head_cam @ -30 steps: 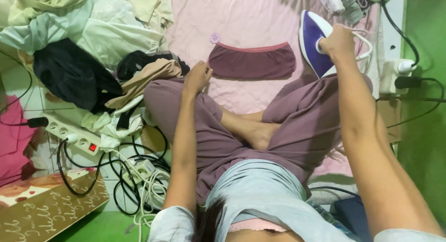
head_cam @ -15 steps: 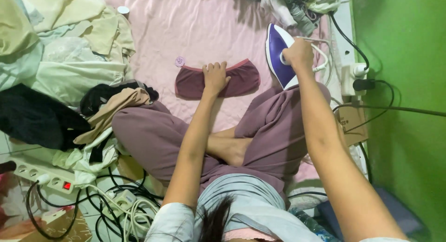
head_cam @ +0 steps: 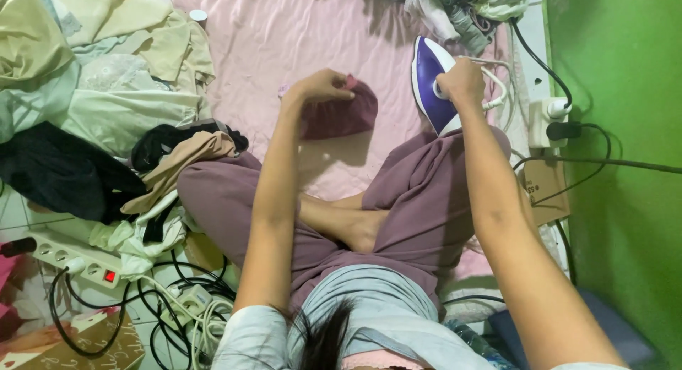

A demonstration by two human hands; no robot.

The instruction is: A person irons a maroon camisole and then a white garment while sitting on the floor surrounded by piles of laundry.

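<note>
Counting it up: one iron (head_cam: pixel 430 82), purple-soled with a white body, standing on its heel at the right side of the pink sheet (head_cam: pixel 284 36). One small maroon garment (head_cam: pixel 339 116) with a pinkish trim, and two hands at work.

The right hand (head_cam: pixel 462 82) is wrapped around the iron's handle, fingers curled shut on it. The left hand (head_cam: pixel 321 86) has its fingers pinched together on the top edge of the maroon garment, lifting that edge so the piece looks folded over or bunched; the lower part is on the sheet, just in front of the person's crossed legs and just left of the iron.

Power stuff: I count two white power strips on the left, one long with a red switch (head_cam: pixel 74 260) and a smaller one (head_cam: pixel 186 302) in a tangle of black and white cords. One more white socket block (head_cam: pixel 548 118) sits at the right against the green wall (head_cam: pixel 618 93), with plugs in it.

Clothes heaps: one big pile (head_cam: pixel 92 79) of pale green, cream, black and tan pieces along the left edge of the sheet, and a smaller heap (head_cam: pixel 462 4) at the top right, just behind the iron.

Open room is the middle stretch of sheet above the garment. The iron is boxed in between the knee, the top-right heap and the cords by the wall.
</note>
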